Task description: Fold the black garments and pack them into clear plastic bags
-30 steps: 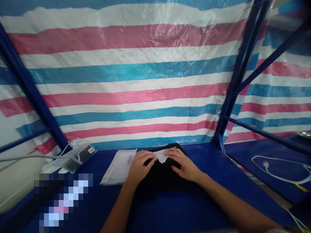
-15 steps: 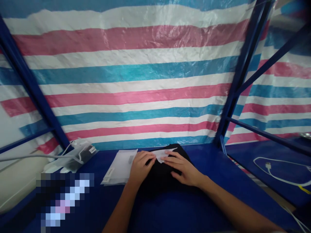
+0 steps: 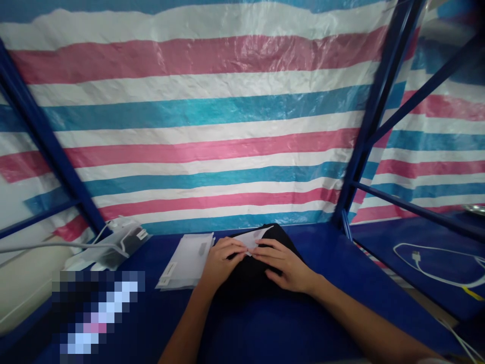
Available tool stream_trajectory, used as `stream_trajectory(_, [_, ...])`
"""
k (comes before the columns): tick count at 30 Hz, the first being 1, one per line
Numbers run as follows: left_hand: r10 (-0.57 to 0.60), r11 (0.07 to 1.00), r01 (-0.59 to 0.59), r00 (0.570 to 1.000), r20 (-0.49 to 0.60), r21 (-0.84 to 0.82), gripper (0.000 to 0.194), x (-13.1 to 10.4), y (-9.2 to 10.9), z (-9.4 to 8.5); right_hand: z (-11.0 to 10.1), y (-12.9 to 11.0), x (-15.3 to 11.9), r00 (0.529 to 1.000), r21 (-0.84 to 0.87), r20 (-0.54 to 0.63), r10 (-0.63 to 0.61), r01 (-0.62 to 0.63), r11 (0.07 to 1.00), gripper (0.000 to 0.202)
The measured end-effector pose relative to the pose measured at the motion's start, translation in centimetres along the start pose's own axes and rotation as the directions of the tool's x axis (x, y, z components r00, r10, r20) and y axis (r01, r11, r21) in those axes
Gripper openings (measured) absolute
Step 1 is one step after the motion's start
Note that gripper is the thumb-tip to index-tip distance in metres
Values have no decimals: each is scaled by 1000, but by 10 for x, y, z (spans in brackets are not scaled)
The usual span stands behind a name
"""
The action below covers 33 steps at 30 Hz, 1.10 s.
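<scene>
White paper (image 3: 252, 239), one small piece, pointed at its far right corner: I have it on the black cloth (image 3: 246, 285), toward the cloth's far edge, between the fingertips of two bare hands. Left hand (image 3: 223, 260): fingers close together, bent, tips at the paper's near left side, thumb tip just below the index; whether they pinch the paper, I cannot tell. Right hand (image 3: 288, 265): fingers slightly spread, tips over the paper's right side, thumb set apart and over the cloth. Left of the black cloth: clear sleeves (image 3: 185, 260), stacked flat, with a white label at the near left corner; farther left, a plastic bag (image 3: 123, 245). Under the cloth: blue tabletop (image 3: 326, 253). Behind it: striped sheeting (image 3: 227, 151). Well right of it: white cable (image 3: 441, 278), looped.
</scene>
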<state>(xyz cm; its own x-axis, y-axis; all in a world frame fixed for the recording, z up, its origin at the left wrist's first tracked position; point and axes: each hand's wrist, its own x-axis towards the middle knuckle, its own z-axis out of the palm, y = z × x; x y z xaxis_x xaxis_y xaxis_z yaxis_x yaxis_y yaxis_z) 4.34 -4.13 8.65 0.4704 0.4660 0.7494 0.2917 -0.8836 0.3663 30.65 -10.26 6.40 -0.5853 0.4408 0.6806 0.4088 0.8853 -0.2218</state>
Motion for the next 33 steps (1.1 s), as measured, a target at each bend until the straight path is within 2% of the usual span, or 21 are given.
stream_trajectory(7, [-24,998,28,998,66,-60,17,-1,3,0,-3,1,1,997,19,3,81,-81,997,76])
stream_trajectory(11, [-36,995,41,998,56,-96,14,3,10,-8,-8,11,-1,985,-15,-30,172,-173,985,73])
stream_trajectory(14, [-72,988,65,996,-48,-141,15,5,11,-18,-12,26,-7,950,-64,-123,287,-296,953,70])
stream_trajectory(17, [-124,986,100,975,-185,-134,14,4,8,-23,-14,40,-13,906,-100,-220,362,-390,915,68])
stream_trajectory(20, [-167,984,144,950,-265,-104,13,3,3,-23,-12,45,-16,887,-108,-236,396,-429,897,65])
stream_trajectory(22, [-222,975,201,902,-371,-94,12,3,1,-24,-10,46,-17,877,-95,-236,418,-449,889,62])
stream_trajectory(23, [-247,968,236,858,-451,-80,13,3,0,-27,-9,46,-18,872,-85,-241,427,-457,885,59])
stream_trajectory(25, [-251,952,305,730,-635,-26,17,4,-2,-38,-6,46,-19,855,-58,-263,446,-475,878,54])
stream_trajectory(27, [-181,933,355,605,-776,60,20,1,-3,-54,-3,47,-21,829,-22,-300,472,-501,865,48])
stream_trajectory(28, [-135,921,373,567,-812,108,21,-1,-4,-63,-1,47,-21,814,0,-315,488,-514,858,45])
stream_trajectory(29, [-95,908,387,560,-823,158,20,-6,-5,-72,2,47,-21,803,26,-321,503,-523,852,42])
stream_trajectory(30, [-71,894,397,586,-807,209,19,-11,-7,-80,3,47,-20,794,55,-319,517,-529,847,39])
stream_trajectory(31, [-69,879,401,642,-763,258,17,-17,-10,-87,5,46,-19,788,85,-311,532,-534,841,37])
stream_trajectory(33, [-135,864,383,802,-582,327,15,-32,-16,-97,6,43,-16,767,147,-292,571,-554,820,34])
